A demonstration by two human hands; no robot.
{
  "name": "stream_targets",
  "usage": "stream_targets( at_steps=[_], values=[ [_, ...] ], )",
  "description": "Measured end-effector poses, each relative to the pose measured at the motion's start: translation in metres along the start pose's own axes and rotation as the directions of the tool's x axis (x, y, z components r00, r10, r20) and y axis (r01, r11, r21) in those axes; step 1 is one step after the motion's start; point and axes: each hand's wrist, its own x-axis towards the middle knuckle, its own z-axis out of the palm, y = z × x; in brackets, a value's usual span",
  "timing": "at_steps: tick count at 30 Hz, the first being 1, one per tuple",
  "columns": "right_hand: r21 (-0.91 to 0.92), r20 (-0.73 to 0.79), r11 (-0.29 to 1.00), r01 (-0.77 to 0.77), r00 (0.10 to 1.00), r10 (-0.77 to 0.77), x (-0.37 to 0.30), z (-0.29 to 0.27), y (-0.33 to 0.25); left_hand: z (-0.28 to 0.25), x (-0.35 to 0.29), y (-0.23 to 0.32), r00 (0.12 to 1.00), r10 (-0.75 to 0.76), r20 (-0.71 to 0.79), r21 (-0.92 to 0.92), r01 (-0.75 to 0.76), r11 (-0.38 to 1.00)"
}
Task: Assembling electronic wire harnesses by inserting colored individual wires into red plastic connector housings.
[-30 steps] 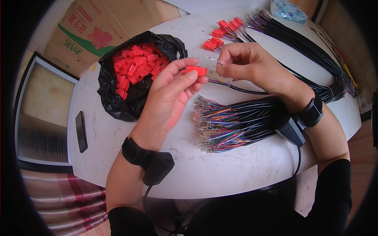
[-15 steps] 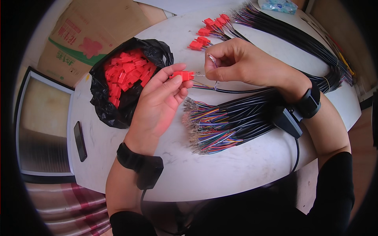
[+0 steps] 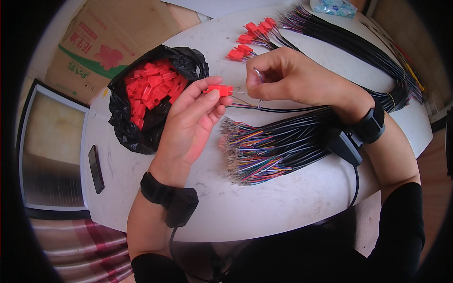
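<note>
Between the thumb and fingers of my left hand [image 3: 191, 118] is a red plastic connector housing [image 3: 222, 90]. My right hand [image 3: 288, 78] pinches a thin wire [image 3: 239, 92] just to the right of the housing, and the wire's end lies at the housing's right face. Whether the tip is inside it I cannot tell. Below my hands lies a thick bundle of black cables [image 3: 292, 137] with many-coloured stripped wires fanned out at the left end. An open black plastic bag [image 3: 188, 61] full of red connector housings [image 3: 153, 85] stands left of my left hand.
Cables with red connectors fitted [image 3: 255, 30] lie at the far side beside another long black cable bundle [image 3: 349, 47]. A phone [image 3: 96, 169] rests at the table's left. A cardboard box [image 3: 104, 42] stands behind the bag, and a tissue pack [image 3: 334, 7] lies at the back right.
My right hand has shifted very slightly to the right, the wire still in its pinch. My left hand and the red housing have hardly moved.
</note>
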Motion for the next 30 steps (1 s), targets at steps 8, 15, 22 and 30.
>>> stream_targets(
  at_steps=[8,15,22,30],
  values=[
    [-0.023,0.047,0.999,-0.024,0.999,0.025,0.0,-0.002,-0.003,0.002,-0.001,0.001,1.0,0.008,0.003,0.011,-0.008,1.0],
    [-0.038,0.03,0.999,-0.03,0.999,0.031,-0.001,0.0,-0.004,0.005,-0.002,0.002,0.999,0.037,-0.002,0.069,-0.036,0.997],
    [-0.022,-0.008,0.999,-0.027,1.0,0.027,0.0,0.003,-0.003,0.007,-0.002,0.002,0.998,0.064,-0.013,0.129,-0.062,0.99],
    [-0.01,-0.018,0.998,-0.056,0.998,0.056,0.0,0.008,-0.007,0.005,-0.001,0.001,1.0,0.021,0.003,0.124,-0.021,0.992]
  ],
)
